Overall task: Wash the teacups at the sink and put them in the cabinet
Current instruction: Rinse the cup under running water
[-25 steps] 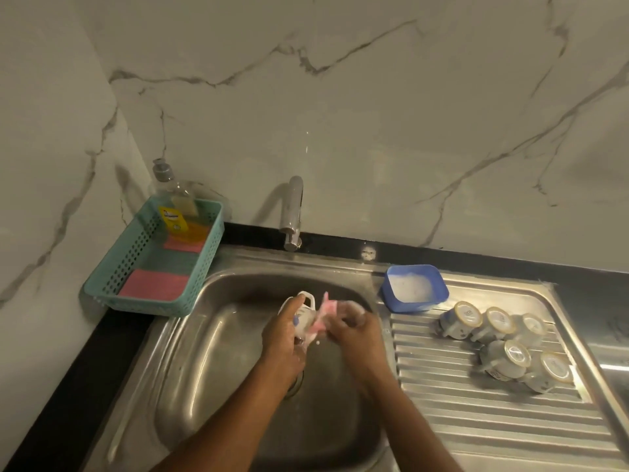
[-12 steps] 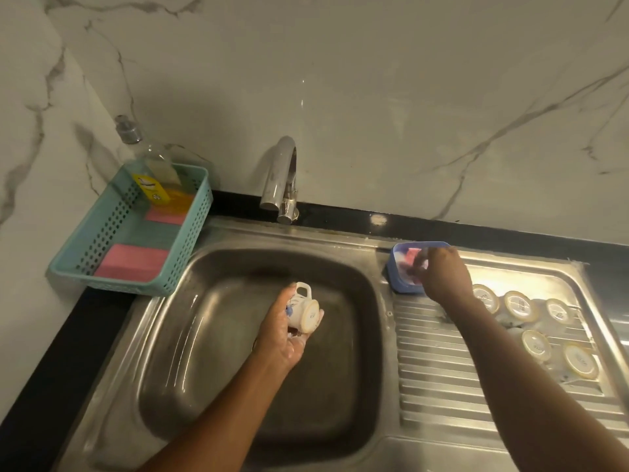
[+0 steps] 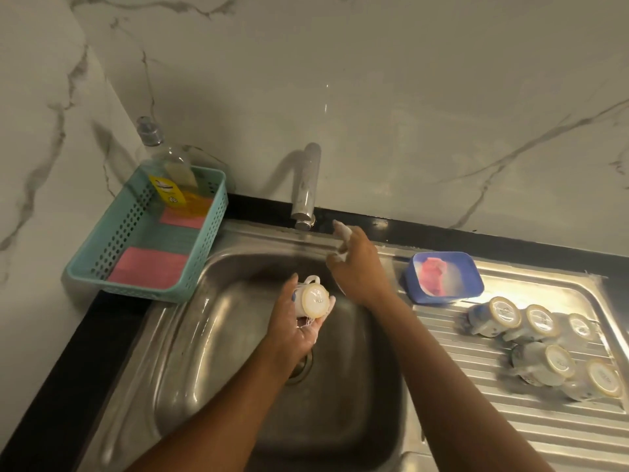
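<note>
Soap is coating the left hand [image 3: 289, 335], whose fingers [image 3: 315, 330] are curling round a teacup [image 3: 311, 299] tipped on its side over the sink [image 3: 211, 335] — a slick grip, so the cup is risking a drop onto the steel. Farther off, the right hand [image 3: 357, 272] is reaching toward the tap [image 3: 306, 189], fingers spread and holding nothing — sudsy skin could slip there too.

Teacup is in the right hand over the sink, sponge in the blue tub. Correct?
No: head view shows the teacup in the left hand over the sink; the right hand is empty, open near the tap. The sponge is in the blue tub.
</note>
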`<state>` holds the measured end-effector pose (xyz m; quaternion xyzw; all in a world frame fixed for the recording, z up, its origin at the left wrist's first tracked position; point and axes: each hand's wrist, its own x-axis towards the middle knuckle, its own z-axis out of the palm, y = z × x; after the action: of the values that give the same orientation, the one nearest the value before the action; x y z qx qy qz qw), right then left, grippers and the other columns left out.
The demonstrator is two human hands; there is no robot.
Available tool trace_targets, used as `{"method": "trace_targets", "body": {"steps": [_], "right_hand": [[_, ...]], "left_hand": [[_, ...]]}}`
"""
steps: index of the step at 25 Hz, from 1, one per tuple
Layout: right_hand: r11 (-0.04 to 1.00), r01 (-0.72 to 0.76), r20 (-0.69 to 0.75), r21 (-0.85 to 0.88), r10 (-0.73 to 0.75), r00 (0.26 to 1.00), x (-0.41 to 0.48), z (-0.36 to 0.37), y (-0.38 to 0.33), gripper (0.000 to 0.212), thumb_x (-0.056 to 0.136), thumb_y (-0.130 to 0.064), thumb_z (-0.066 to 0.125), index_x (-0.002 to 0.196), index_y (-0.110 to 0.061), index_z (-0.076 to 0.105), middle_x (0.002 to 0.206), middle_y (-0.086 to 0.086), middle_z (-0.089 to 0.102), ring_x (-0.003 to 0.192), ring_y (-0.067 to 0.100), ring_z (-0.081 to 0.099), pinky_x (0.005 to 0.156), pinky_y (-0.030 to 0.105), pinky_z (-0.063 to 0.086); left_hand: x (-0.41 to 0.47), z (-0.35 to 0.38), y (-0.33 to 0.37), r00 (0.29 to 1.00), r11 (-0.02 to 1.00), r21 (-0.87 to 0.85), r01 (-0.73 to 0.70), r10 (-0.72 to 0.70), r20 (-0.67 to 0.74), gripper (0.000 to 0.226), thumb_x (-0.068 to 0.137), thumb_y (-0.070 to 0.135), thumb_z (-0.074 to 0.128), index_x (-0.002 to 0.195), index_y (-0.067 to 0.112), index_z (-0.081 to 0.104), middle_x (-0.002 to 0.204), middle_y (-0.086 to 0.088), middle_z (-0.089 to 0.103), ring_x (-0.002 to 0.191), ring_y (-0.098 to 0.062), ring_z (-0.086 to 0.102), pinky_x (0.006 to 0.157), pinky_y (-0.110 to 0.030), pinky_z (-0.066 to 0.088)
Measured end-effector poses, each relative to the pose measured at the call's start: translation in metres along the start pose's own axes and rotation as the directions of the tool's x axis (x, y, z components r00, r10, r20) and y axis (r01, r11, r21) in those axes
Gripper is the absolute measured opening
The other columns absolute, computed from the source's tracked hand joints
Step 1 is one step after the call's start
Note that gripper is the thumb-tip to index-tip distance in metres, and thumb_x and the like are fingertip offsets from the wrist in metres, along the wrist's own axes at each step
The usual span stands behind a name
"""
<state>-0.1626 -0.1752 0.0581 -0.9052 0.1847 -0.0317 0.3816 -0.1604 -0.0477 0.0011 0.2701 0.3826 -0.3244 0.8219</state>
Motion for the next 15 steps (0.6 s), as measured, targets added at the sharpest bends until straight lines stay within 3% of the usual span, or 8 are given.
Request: {"method": "trace_targets", "body": {"steps": [4, 7, 9, 11, 12, 13, 14, 15], "right_hand": [[0.996, 0.001, 0.082, -0.093, 0.007, 0.997, 0.025, 0.036, -0.027, 0.051, 0.092, -0.006, 0.061, 0.140, -0.007, 0.045, 0.137, 0.005, 0.039, 0.120, 0.024, 0.046, 0.090, 0.025, 0.043], [0.989, -0.015, 0.079, -0.146, 0.027, 0.996, 0.031, 0.053, -0.034, 0.045, 0.093, -0.005, 0.060, 0.136, -0.003, 0.048, 0.136, 0.010, 0.042, 0.118, 0.028, 0.050, 0.098, 0.037, 0.051], [0.995, -0.060, -0.008, -0.074, 0.060, 0.998, 0.031, 0.058, -0.027, 0.042, 0.091, -0.005, 0.063, 0.131, -0.004, 0.051, 0.127, 0.010, 0.053, 0.109, 0.026, 0.058, 0.090, 0.038, 0.057], [0.946, -0.218, -0.026, 0.240, 0.231, 0.973, 0.019, 0.068, -0.023, 0.035, 0.092, -0.008, 0.065, 0.127, -0.008, 0.056, 0.113, 0.008, 0.064, 0.095, 0.020, 0.066, 0.080, 0.033, 0.060], [0.760, -0.367, 0.102, 0.536, 0.373, 0.922, 0.012, 0.075, -0.025, 0.027, 0.095, -0.007, 0.062, 0.122, -0.005, 0.060, 0.104, 0.008, 0.068, 0.088, 0.018, 0.067, 0.078, 0.031, 0.059], [0.426, -0.495, 0.311, 0.757, 0.432, 0.847, 0.006, 0.084, -0.027, 0.019, 0.096, -0.003, 0.058, 0.114, 0.000, 0.064, 0.096, 0.010, 0.068, 0.084, 0.019, 0.066, 0.080, 0.031, 0.057], [0.087, -0.546, 0.469, 0.833, 0.411, 0.782, 0.004, 0.093, -0.026, 0.016, 0.096, 0.001, 0.054, 0.108, 0.005, 0.064, 0.091, 0.014, 0.066, 0.083, 0.022, 0.065, 0.085, 0.032, 0.055], [-0.134, -0.550, 0.554, 0.824, 0.388, 0.736, 0.007, 0.103, -0.021, 0.017, 0.094, 0.005, 0.052, 0.106, 0.008, 0.063, 0.091, 0.018, 0.065, 0.083, 0.025, 0.066, 0.090, 0.032, 0.054]], "left_hand": [[0.000, -0.003, 0.012, 1.000, 1.000, -0.012, 0.029, -0.029, 0.004, 0.027, 0.090, 0.025, 0.074, 0.103, 0.005, 0.060, 0.112, -0.019, 0.066, 0.110, -0.033, 0.067, 0.075, -0.051, 0.062], [0.006, -0.006, 0.027, 0.999, 0.999, 0.006, 0.034, -0.034, 0.022, 0.033, 0.093, 0.027, 0.070, 0.114, 0.004, 0.060, 0.110, -0.020, 0.068, 0.102, -0.033, 0.067, 0.068, -0.047, 0.061], [0.012, -0.010, 0.036, 0.998, 0.999, 0.007, 0.045, -0.046, 0.042, 0.033, 0.095, 0.028, 0.067, 0.116, 0.004, 0.060, 0.107, -0.019, 0.070, 0.100, -0.032, 0.068, 0.065, -0.042, 0.062], [0.019, -0.018, 0.040, 0.999, 0.999, 0.013, 0.045, -0.045, 0.027, 0.025, 0.098, 0.029, 0.062, 0.107, 0.006, 0.062, 0.095, -0.016, 0.071, 0.090, -0.028, 0.069, 0.068, -0.041, 0.059], [0.021, -0.022, 0.041, 0.999, 0.999, 0.021, 0.040, -0.040, 0.029, 0.023, 0.099, 0.030, 0.060, 0.105, 0.007, 0.063, 0.090, -0.013, 0.071, 0.086, -0.026, 0.069, 0.068, -0.039, 0.058], [0.024, -0.028, 0.042, 0.999, 0.999, 0.038, 0.034, -0.035, 0.030, 0.021, 0.099, 0.029, 0.058, 0.101, 0.009, 0.065, 0.085, -0.010, 0.072, 0.079, -0.023, 0.070, 0.065, -0.035, 0.057], [0.025, -0.034, 0.042, 0.999, 0.998, 0.057, 0.035, -0.037, 0.027, 0.020, 0.097, 0.028, 0.058, 0.097, 0.010, 0.066, 0.079, -0.008, 0.071, 0.072, -0.019, 0.069, 0.062, -0.030, 0.056], [0.029, -0.042, 0.043, 0.999, 0.997, 0.067, 0.040, -0.041, 0.007, 0.019, 0.095, 0.027, 0.059, 0.094, 0.010, 0.067, 0.076, -0.006, 0.070, 0.068, -0.018, 0.069, 0.059, -0.027, 0.055]]}}
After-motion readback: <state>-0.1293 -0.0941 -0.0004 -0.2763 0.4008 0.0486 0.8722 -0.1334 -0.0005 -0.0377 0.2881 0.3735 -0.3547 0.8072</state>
